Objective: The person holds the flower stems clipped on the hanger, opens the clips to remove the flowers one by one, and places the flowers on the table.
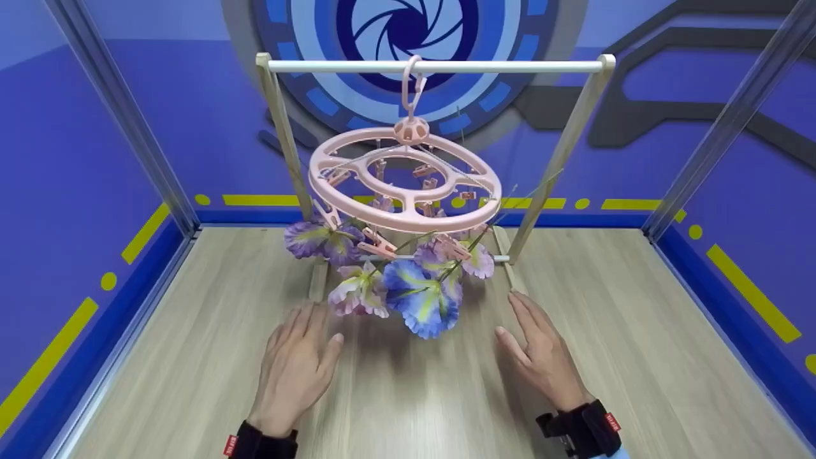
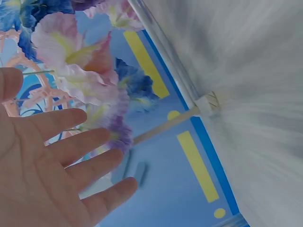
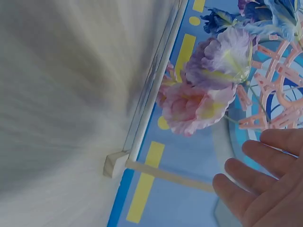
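Note:
A round pink clip hanger hangs by its hook from the white bar of a wooden rack. Several artificial flowers dangle under it from pink clips: a blue one in front, a pale pink one beside it, a purple one at the left. My left hand is over the table left of the flowers, fingers extended and holding nothing. On the other side my right hand is also bare, its fingers straight. Both wrist views show the palms near the flowers, with spread fingers.
The rack's white top bar rests on two wooden side posts. Its feet stand on the wood-grain table. Blue panels with yellow dashes enclose the table at the back and both sides.

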Tool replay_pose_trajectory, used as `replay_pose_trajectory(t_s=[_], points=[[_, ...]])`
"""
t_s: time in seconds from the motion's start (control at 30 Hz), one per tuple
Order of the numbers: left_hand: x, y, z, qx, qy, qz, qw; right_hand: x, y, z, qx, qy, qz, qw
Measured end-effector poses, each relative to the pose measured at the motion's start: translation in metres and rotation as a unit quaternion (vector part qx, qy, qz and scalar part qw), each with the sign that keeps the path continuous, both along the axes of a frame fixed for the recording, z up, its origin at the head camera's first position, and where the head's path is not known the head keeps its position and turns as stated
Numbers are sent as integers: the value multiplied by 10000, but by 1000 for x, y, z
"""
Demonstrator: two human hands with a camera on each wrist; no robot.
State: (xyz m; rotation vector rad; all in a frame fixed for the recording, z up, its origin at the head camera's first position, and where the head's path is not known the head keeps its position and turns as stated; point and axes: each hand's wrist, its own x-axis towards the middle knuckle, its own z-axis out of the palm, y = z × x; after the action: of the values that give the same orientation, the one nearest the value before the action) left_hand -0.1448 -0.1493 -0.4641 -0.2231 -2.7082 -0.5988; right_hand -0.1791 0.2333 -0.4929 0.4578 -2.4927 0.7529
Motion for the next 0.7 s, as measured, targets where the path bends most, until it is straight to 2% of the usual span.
replay_pose_trajectory(t_s=[0.17, 0.5, 0.7], points=[[-4, 8, 7, 180, 234, -236, 9993, -2, -7, 6, -138, 231, 116, 9996], [-9, 21, 25, 559, 334, -543, 9964, -7, -19, 17, -207, 882, 655, 9937], [-12, 26, 31, 706, 694, -617, 9932, -11, -25, 23, -158, 1188, 934, 9884]])
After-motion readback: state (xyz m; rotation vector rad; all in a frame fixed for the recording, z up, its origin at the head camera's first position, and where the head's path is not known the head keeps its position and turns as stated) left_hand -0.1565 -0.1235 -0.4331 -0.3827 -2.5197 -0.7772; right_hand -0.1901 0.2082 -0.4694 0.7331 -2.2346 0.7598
